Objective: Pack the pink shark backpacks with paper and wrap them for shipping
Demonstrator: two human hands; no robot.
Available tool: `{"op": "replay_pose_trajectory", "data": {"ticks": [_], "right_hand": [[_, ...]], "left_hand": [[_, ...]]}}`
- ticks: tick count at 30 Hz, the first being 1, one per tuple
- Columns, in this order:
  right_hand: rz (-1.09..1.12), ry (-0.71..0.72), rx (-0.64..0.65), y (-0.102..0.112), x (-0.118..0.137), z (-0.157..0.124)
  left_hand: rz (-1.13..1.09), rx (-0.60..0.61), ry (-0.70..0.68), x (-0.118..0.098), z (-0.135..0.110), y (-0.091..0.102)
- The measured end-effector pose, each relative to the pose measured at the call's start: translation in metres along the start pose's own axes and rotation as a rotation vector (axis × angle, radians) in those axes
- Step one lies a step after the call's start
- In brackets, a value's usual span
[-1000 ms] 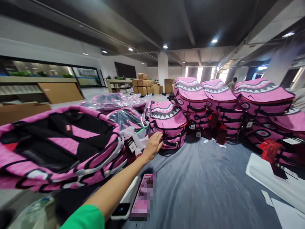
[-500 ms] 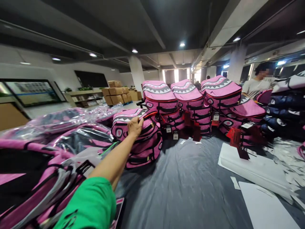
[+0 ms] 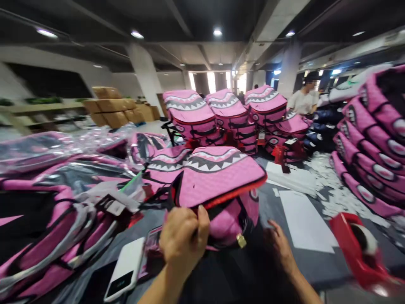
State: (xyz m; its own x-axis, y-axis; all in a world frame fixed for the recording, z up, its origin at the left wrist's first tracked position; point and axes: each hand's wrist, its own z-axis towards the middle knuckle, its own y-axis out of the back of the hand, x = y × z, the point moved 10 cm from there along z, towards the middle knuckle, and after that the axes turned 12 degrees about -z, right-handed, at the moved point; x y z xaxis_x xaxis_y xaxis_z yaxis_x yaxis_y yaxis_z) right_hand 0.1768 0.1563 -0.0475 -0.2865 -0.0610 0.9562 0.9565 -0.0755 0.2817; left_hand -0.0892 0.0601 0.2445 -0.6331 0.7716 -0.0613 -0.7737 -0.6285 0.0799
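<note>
A pink backpack (image 3: 218, 181) with a shark-teeth print and red-edged opening lies on the grey-covered table in front of me. My left hand (image 3: 184, 234) is closed on its near left edge; the exact part gripped is hidden behind the fingers. From the front of the bag hangs a small gold-coloured metal piece (image 3: 241, 240). To the right of the backpack, my right hand (image 3: 281, 245) is held with fingers apart, slightly blurred, holding nothing. Directly behind on the left sits another pink backpack (image 3: 166, 166).
Stacks of pink backpacks (image 3: 190, 107) stand behind, with a leaning stack (image 3: 373, 156) at right. Plastic-wrapped bags (image 3: 85, 171) lie left. A white device (image 3: 125, 270), paper sheet (image 3: 302, 219), white scraps (image 3: 335, 190) and red tape dispenser (image 3: 360, 249) are nearby. A person (image 3: 302, 101) stands far right.
My left hand has left the left-hand stack and drawn close, now gripping a backpack in front of me. My right hand has come into view. The view has turned right.
</note>
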Motion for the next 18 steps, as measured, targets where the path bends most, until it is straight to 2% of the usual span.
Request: {"op": "replay_pose_trajectory", "data": {"ticks": [2,4,6,8,11,14,16,18], "right_hand": [[0.017,0.022,-0.021,0.018,0.025,-0.008],[-0.182,0.022,-0.036,0.032,0.036,-0.02],[-0.404,-0.034,-0.025,0.044,0.031,-0.035],[-0.525,-0.056,0.026,0.05,0.025,-0.052],[-0.587,0.038,0.116,0.056,0.033,-0.073],[-0.592,0.125,0.196,0.073,0.048,-0.071],[-0.664,0.116,0.143,0.111,0.059,-0.05],[-0.86,0.054,0.024,0.167,0.068,-0.016]], "left_hand": [[-0.004,0.13,0.024,-0.028,-0.05,-0.032],[0.003,0.341,0.169,-0.044,-0.1,-0.071],[-0.059,0.571,0.194,-0.067,-0.14,-0.102],[-0.195,0.749,0.211,-0.075,-0.163,-0.118],[-0.433,0.964,0.349,-0.045,-0.174,-0.129],[-0.528,1.08,0.313,-0.012,-0.17,-0.135],[-0.535,1.187,0.218,-0.005,-0.181,-0.142],[-0.447,1.296,0.144,-0.004,-0.206,-0.153]]}}
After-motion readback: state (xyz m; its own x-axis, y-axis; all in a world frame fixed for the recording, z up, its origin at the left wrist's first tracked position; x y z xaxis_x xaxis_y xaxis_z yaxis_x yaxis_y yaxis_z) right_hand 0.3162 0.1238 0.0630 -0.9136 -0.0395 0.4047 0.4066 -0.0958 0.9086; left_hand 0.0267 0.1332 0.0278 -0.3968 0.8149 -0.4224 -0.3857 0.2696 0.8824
